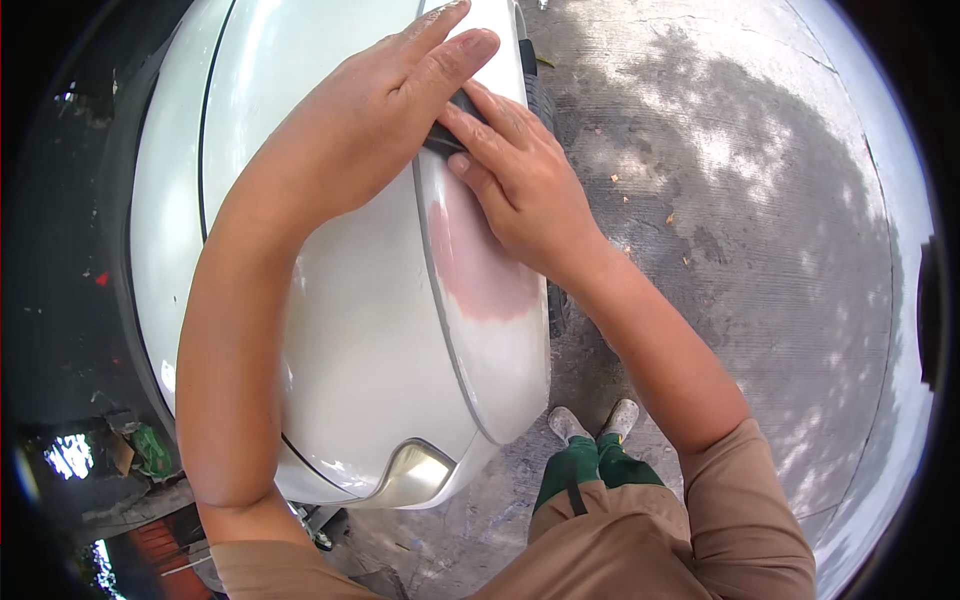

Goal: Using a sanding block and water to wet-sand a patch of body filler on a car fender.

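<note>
A white car's front fender [515, 385] bears a pinkish, matte patch [470, 265]. Just beyond that patch, my right hand [525, 180] presses a dark grey piece of sandpaper [455, 125] flat to the panel, its fingers covering part of it. My left hand [390, 95] reaches across the hood [350, 330] from the left, thumb and fingers stretched out and dusted with pale powder. Its palm side is hidden, and it lies against or just over the sandpaper's left edge; which, I cannot tell.
A headlight [415, 472] sits at the car's near corner. The dark tyre [540, 105] shows past the fender. Concrete ground [720, 250] with scattered dry leaves lies to the right. My shoes [595, 420] stand close to the car. Dark clutter fills the left side.
</note>
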### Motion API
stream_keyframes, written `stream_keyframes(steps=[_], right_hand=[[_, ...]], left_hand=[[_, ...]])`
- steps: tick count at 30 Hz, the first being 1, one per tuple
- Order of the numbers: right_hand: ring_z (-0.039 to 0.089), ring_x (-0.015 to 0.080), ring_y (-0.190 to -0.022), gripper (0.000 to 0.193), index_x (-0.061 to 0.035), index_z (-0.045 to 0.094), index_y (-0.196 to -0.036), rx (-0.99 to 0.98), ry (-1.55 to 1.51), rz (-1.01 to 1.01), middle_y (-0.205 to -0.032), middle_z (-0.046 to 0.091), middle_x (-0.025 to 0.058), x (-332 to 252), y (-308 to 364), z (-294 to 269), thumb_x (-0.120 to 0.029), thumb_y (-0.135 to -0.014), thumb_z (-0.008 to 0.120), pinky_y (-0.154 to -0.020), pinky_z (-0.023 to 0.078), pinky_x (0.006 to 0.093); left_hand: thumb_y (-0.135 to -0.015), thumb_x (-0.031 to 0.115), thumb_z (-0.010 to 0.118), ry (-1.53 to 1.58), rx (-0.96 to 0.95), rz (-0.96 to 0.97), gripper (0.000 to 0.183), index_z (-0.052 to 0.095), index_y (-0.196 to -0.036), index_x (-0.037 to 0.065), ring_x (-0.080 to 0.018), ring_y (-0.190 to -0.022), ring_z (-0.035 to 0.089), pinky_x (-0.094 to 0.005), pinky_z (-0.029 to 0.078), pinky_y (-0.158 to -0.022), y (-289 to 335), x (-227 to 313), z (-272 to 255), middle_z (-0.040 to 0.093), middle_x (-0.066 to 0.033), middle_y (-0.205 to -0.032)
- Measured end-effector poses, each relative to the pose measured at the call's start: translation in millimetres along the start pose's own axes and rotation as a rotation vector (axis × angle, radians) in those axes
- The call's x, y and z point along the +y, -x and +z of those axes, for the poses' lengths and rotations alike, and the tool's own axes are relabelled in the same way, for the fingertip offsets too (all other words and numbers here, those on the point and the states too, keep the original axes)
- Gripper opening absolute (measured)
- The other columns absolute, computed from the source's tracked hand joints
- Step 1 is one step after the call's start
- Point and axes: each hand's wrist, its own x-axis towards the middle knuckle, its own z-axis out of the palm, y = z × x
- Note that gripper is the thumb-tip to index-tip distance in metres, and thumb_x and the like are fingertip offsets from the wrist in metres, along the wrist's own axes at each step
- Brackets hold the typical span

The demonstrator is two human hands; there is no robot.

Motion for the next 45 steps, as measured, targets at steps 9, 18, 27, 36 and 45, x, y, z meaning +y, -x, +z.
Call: stream_keyframes(steps=[9, 18, 27, 36, 45], right_hand=[[0.055, 0.0398, -0.131, 0.055, -0.0155, 0.061, -0.141, -0.097, -0.092, -0.060, -0.147, 0.054, 0.0225, -47, 78, -10, -0.011, -0.087, 0.073, -0.111, 0.043, 0.0499], [0.052, 0.0386, -0.137, 0.051, -0.0165, 0.060, -0.141, -0.077, -0.100, -0.053, -0.147, 0.055, 0.0214, -53, 50, 2, -0.011, -0.090, 0.069, -0.112, 0.042, 0.0505], [0.051, 0.0412, -0.135, 0.044, -0.0153, 0.062, -0.140, -0.009, -0.071, -0.037, -0.146, 0.054, 0.0235, -14, -26, 13, -0.016, -0.095, 0.065, -0.112, 0.041, 0.0506], [0.054, 0.0405, -0.132, 0.047, -0.0148, 0.061, -0.139, -0.049, -0.079, -0.079, -0.145, 0.055, 0.0219, -11, -27, 9, -0.014, -0.093, 0.067, -0.111, 0.042, 0.0518], [0.056, 0.0373, -0.132, 0.048, -0.0190, 0.064, -0.139, -0.086, -0.090, -0.139, -0.146, 0.056, 0.0197, -21, 8, -1, -0.012, -0.091, 0.068, -0.109, 0.043, 0.0498]], left_hand=[[-0.110, 0.054, 0.032, -0.027, 0.102, 0.061, 0.078, 0.035, -0.153, -0.011, -0.0415, -0.150, 0.034, -0.0405, 0.025, -0.125, 5, -5, 1, 0.038, -0.0337, -0.157], [-0.110, 0.055, 0.034, 0.069, 0.226, 0.139, 0.079, 0.039, -0.151, -0.012, -0.0402, -0.149, 0.036, -0.0405, 0.025, -0.124, 12, 2, -7, 0.042, -0.0324, -0.155], [-0.110, 0.054, 0.034, 0.062, 0.271, 0.099, 0.077, 0.039, -0.152, -0.010, -0.0408, -0.149, 0.036, -0.0416, 0.025, -0.124, 8, 11, -5, 0.041, -0.0327, -0.156], [-0.110, 0.053, 0.035, 0.125, 0.292, 0.113, 0.076, 0.040, -0.151, -0.010, -0.0409, -0.149, 0.036, -0.0414, 0.026, -0.124, 6, 26, 0, 0.041, -0.0321, -0.155], [-0.110, 0.057, 0.032, 0.025, 0.212, 0.205, 0.078, 0.040, -0.151, -0.009, -0.0411, -0.149, 0.036, -0.0422, 0.026, -0.123, 5, 9, -1, 0.043, -0.0333, -0.154]])
